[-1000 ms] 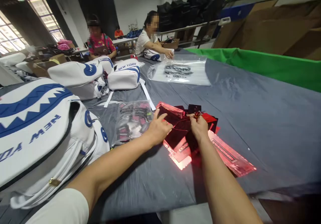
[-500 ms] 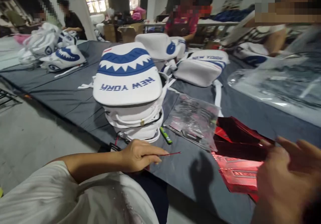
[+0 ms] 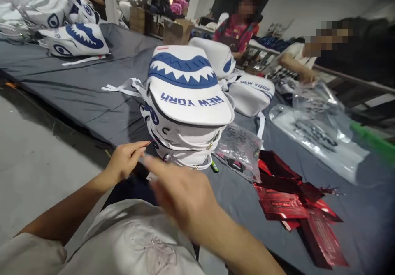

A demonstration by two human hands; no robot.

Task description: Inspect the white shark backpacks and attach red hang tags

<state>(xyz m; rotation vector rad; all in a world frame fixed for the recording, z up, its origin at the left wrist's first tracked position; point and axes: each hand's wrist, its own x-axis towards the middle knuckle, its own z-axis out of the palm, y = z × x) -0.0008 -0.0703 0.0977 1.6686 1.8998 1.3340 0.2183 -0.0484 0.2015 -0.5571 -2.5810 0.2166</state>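
Note:
My left hand is closed in a pinch on a thin red string, whose tip points toward the stacked bags. Close beside its fingertips is my right hand, smeared by motion; whether it holds anything cannot be made out. Just beyond both hands stands a pile of white backpacks with a blue jagged-teeth print and "NEW YORK" lettering. Right of the pile lie a clear plastic bag of small items and a green marker-like stick, partly hidden. Several shiny red printed tags lie heaped farther right.
More white backpacks lie at the far left and behind the pile. Clear plastic bags cover the table's right side. A co-worker handles a bag there; another person is behind. The grey table's edge runs along the left.
My right hand has come left from the red tags to beside my left hand. The left hand, still pinching the red string, is now by the pile's left side. The view has shifted.

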